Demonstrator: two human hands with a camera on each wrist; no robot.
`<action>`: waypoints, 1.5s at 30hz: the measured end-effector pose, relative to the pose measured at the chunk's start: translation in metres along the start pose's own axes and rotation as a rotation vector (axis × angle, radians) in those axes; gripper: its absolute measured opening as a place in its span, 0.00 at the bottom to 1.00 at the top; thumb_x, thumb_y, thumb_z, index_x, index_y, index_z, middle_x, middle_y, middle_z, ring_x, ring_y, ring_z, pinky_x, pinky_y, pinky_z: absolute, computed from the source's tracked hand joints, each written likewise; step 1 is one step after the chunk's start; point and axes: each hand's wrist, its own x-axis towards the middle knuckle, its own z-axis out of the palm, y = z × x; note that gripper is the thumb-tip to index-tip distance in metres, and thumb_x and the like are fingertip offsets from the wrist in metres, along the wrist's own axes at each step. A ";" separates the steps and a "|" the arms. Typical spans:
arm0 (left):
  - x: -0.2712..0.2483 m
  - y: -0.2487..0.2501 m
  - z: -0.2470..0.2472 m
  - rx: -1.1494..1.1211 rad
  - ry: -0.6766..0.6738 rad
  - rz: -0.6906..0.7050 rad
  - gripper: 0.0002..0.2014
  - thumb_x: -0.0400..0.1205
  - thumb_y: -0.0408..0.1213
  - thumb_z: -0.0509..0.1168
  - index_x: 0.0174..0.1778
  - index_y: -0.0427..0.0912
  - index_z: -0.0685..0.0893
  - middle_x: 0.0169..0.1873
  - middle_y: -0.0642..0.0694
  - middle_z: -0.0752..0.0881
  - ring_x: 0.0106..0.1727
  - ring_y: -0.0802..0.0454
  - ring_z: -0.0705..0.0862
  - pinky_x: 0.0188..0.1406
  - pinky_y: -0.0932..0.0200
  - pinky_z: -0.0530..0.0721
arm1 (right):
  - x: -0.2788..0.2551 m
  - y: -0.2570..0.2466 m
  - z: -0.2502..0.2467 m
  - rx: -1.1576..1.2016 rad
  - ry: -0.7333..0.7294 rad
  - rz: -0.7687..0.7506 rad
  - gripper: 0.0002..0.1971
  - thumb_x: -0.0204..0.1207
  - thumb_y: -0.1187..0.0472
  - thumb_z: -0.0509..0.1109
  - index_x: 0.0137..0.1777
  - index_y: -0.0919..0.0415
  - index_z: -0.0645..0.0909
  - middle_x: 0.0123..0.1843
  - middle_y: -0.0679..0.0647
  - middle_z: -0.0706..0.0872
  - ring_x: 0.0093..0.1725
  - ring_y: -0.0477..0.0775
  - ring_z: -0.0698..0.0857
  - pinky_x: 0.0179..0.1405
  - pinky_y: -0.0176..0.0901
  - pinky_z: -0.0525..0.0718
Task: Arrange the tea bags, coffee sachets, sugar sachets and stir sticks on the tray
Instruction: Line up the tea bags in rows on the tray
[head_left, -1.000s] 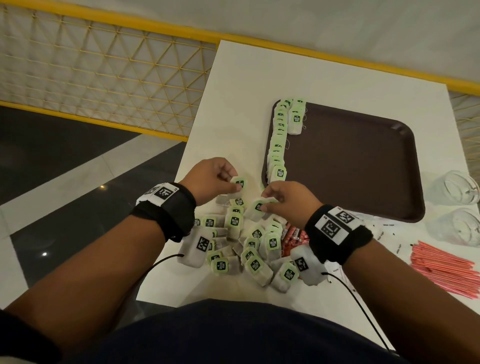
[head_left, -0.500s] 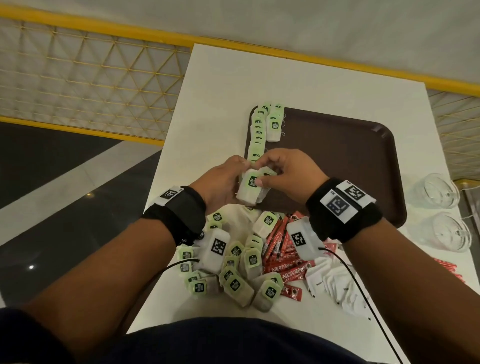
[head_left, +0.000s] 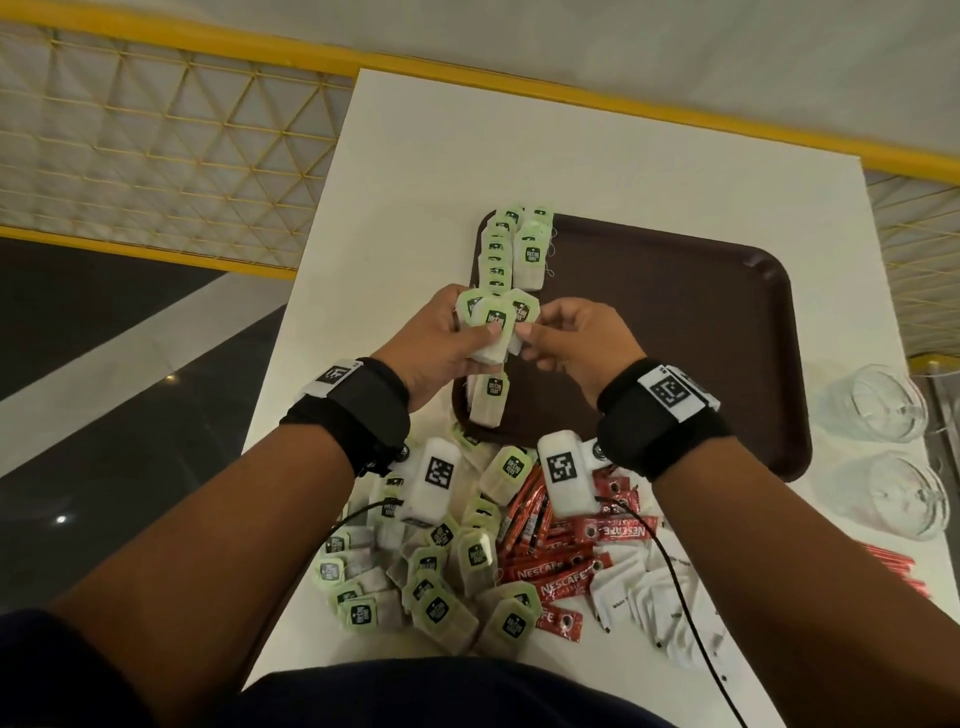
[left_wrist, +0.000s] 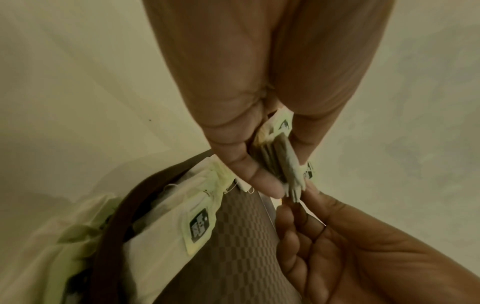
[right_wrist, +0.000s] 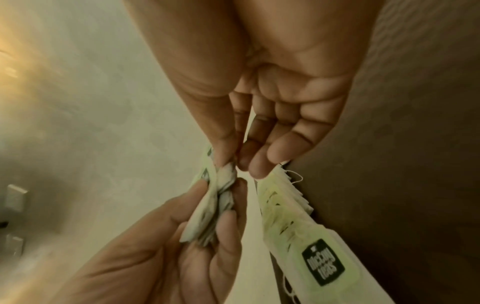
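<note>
Left hand (head_left: 441, 343) grips fanned tea bags (head_left: 493, 325) above tray (head_left: 727, 338) edge; right hand (head_left: 576, 340) pinches the fan's right bag.

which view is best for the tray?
Head view: the whole brown tray shows, with a row of tea bags along its left edge. Left wrist shows only a rim corner and patterned floor. Right wrist catches a blurred brown strip.
</note>
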 end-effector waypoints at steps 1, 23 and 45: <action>0.005 0.001 -0.001 0.001 0.007 0.006 0.14 0.85 0.29 0.64 0.65 0.40 0.70 0.67 0.34 0.80 0.61 0.41 0.85 0.48 0.52 0.89 | 0.006 0.000 -0.001 0.029 0.017 0.006 0.05 0.76 0.64 0.75 0.47 0.64 0.82 0.44 0.63 0.90 0.37 0.50 0.87 0.35 0.37 0.84; 0.045 0.014 -0.031 -0.022 0.253 -0.082 0.18 0.85 0.24 0.61 0.70 0.33 0.69 0.62 0.33 0.82 0.58 0.38 0.87 0.53 0.46 0.90 | 0.115 0.002 -0.019 -0.380 0.184 0.092 0.09 0.74 0.56 0.77 0.35 0.53 0.81 0.40 0.58 0.92 0.33 0.49 0.86 0.52 0.53 0.90; 0.046 0.009 -0.015 0.008 0.226 -0.039 0.14 0.84 0.26 0.61 0.67 0.31 0.74 0.61 0.35 0.85 0.60 0.41 0.87 0.54 0.52 0.90 | 0.071 0.010 0.000 0.042 -0.058 0.001 0.04 0.77 0.65 0.74 0.44 0.58 0.81 0.39 0.56 0.89 0.32 0.47 0.87 0.29 0.35 0.82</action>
